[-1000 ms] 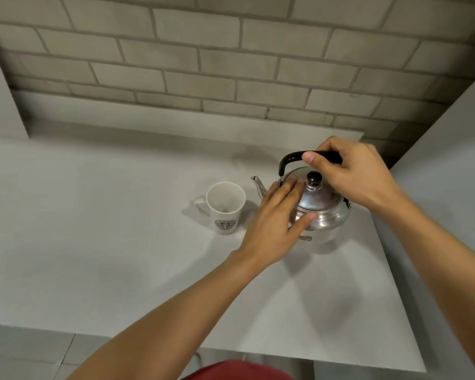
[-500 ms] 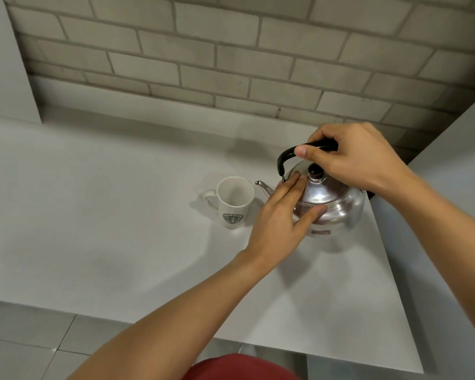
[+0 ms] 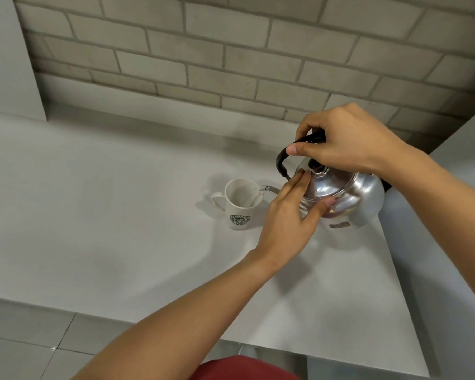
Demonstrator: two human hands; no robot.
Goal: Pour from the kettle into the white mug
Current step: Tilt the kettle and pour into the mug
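Note:
A shiny steel kettle [image 3: 351, 196] hangs tilted to the left above the white counter, its thin spout over the rim of the white mug [image 3: 239, 204]. The mug stands upright with a green logo on its side and its handle to the left. My right hand [image 3: 346, 144] is closed around the kettle's black handle. My left hand [image 3: 291, 215] lies flat against the kettle's lid and left side, fingers spread, steadying it. No stream of liquid can be made out at the spout.
The white counter [image 3: 107, 215] ends at a front edge near me, with tiled floor below. A brick wall [image 3: 231, 50] rises behind it. A white panel [image 3: 464, 215] closes the right side, close to the kettle.
The kettle has been lifted off the counter, moved left and tipped, so its spout now reaches over the mug's rim. Both hands kept their hold on it.

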